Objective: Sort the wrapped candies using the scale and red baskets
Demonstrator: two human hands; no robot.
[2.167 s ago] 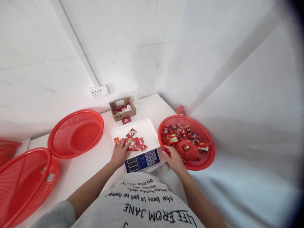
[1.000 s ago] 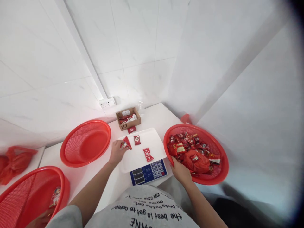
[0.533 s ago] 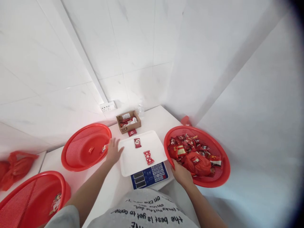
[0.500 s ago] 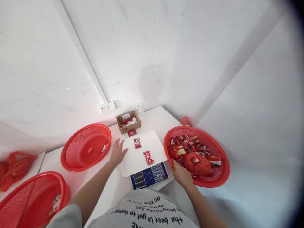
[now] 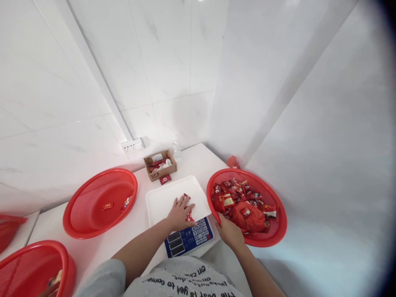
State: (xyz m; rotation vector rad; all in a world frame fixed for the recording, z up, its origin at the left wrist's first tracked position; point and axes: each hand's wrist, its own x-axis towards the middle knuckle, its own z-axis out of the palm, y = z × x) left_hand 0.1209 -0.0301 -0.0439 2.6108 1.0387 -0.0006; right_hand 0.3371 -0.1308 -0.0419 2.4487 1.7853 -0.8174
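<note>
My left hand (image 5: 179, 215) lies over the white tray (image 5: 159, 202) of a weighing scale, fingers spread and resting on red wrapped candies (image 5: 189, 217). Those candies are partly hidden under the hand. The scale's blue keypad panel (image 5: 188, 239) shows below the tray's near edge. With my right hand (image 5: 230, 232) I grip the near-left rim of a red plastic basket (image 5: 280, 235). That basket holds many small red packets and a tied red mesh bag (image 5: 249, 218).
Left stands a red basket (image 5: 83, 231) with a few packets. Another red basket (image 5: 66, 264), lower left, has another person's hand (image 5: 51, 291) in it. A cardboard box (image 5: 161, 171) of packets stands behind the tray, a red packet (image 5: 165, 179) before it. Walls (image 5: 173, 103) close off the back.
My left hand has moved right from the tray's left edge onto the candies, which now lie closer together under it. My right hand still grips the basket. The view has shifted slightly.
</note>
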